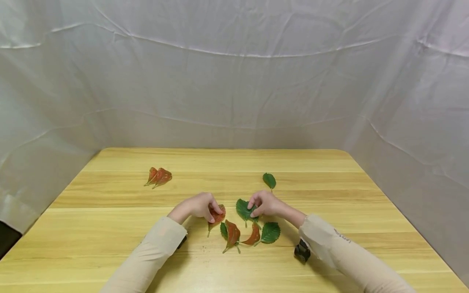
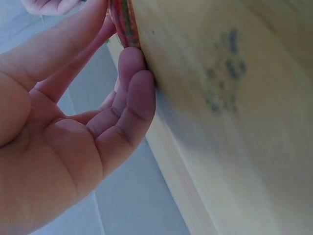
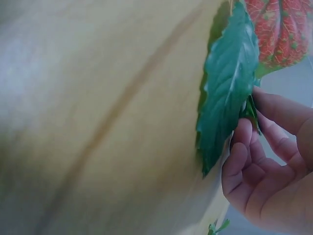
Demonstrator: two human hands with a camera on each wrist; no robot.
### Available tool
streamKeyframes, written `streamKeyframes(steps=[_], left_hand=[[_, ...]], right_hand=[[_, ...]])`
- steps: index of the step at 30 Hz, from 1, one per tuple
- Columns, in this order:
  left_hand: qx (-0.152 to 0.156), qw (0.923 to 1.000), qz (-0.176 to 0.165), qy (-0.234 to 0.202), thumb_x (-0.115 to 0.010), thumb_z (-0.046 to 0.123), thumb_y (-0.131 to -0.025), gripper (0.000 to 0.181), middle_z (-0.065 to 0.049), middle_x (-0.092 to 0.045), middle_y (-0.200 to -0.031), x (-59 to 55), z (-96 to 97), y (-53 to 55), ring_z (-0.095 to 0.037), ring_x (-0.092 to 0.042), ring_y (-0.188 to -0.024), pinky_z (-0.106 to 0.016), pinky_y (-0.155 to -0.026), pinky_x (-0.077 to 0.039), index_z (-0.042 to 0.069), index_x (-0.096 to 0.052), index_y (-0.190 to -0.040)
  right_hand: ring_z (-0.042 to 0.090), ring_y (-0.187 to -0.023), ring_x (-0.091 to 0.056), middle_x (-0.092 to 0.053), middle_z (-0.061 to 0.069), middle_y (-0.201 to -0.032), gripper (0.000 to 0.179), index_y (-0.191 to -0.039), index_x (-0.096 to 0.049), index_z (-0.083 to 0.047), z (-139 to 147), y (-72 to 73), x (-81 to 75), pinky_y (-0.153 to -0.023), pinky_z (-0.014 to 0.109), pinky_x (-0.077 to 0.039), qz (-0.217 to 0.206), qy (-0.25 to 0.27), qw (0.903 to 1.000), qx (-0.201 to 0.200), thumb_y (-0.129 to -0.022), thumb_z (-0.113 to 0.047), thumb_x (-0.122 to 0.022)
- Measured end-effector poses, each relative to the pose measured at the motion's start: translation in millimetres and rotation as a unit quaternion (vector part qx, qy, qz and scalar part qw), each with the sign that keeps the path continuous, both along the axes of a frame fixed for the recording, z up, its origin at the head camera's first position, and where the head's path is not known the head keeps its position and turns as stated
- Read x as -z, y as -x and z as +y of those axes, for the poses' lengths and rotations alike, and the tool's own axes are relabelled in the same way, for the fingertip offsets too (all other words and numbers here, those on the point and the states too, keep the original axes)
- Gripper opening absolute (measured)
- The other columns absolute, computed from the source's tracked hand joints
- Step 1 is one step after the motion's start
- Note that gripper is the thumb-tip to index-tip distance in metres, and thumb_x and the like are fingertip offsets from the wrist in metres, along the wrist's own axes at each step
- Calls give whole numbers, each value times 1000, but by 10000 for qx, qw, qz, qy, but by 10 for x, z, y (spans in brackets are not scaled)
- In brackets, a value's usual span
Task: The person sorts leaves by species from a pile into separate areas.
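My left hand (image 1: 200,205) pinches a red leaf (image 1: 217,219) between thumb and fingers, low over the wooden table. In the left wrist view, the red leaf (image 2: 124,22) shows edge-on at the fingertips. To the right, my right hand (image 1: 266,203) pinches a green leaf (image 3: 251,115), mostly hidden by the fingers. Beside it a larger toothed green leaf (image 3: 230,83) lies along the tabletop. Just in front of both hands are a red leaf (image 1: 232,234) overlapping a small green leaf (image 1: 224,230), a curled red leaf (image 1: 252,235) and another green leaf (image 1: 270,232).
Two overlapping red leaves (image 1: 161,177) lie at the table's back left. A single green leaf (image 1: 269,180) lies behind the right hand. Pale sheeting (image 1: 234,89) hangs around the wooden table (image 1: 91,228). A black device (image 1: 302,251) is under the right wrist.
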State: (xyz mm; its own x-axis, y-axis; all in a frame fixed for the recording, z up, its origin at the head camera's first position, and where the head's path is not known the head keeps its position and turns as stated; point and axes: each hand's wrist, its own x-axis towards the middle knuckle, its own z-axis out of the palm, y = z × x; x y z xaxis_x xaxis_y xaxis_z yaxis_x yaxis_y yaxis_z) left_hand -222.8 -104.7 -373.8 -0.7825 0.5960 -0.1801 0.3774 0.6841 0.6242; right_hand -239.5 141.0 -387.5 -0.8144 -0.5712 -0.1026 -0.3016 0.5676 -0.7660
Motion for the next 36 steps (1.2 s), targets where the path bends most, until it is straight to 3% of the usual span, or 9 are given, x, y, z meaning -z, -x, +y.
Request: streamKeyframes(steps=[9, 15, 21, 29, 36], left_hand=[[7, 10000, 22, 8, -73, -7, -66, 28, -9, -66, -95, -3, -6, -3, -20, -58, -89, -23, -69, -47, 2, -71, -92], [-14, 10000, -5, 6, -73, -7, -66, 28, -8, -66, -96, -2, -4, 2, -20, -58, -89, -23, -70, -46, 2, -71, -92], [-26, 10000, -31, -3, -73, -7, -66, 29, -8, -66, -96, 5, -10, 0, -20, -58, -89, -24, -70, -47, 3, -71, -93], [-51, 10000, -50, -17, -73, -7, -66, 29, -8, -65, -97, -9, -8, -6, -21, -57, -91, -26, -72, -47, 2, -71, -93], [-42, 10000, 24, 58, -74, -6, -66, 27, -8, -66, -97, -18, -1, -5, -22, -57, -92, -29, -76, -46, 3, -71, -92]], right_hand=[[12, -45, -46, -48, -1, -53, 10, -82, -64, 5, 45, 14, -64, -43, 23, -39, -120, 398, 9986, 327, -73, 8, -67], [19, -48, -54, -53, 4, -54, 9, -84, -64, 6, 93, 26, -93, -47, 30, -47, -165, 553, 9963, 642, -75, 6, -66], [12, -51, -48, -57, 6, -64, 11, -88, -64, 9, 181, 74, -121, -50, 26, -43, -246, 817, 9923, 895, -78, 6, -63], [17, -58, -52, -56, 5, -69, 14, -92, -61, 11, 312, 133, -146, -56, 31, -47, -168, 887, 9882, 1236, -80, 4, -61], [11, -58, -47, -54, 4, -71, 15, -93, -59, 12, 434, 203, -139, -53, 24, -44, -256, 1056, 9814, 1580, -81, 5, -56]])
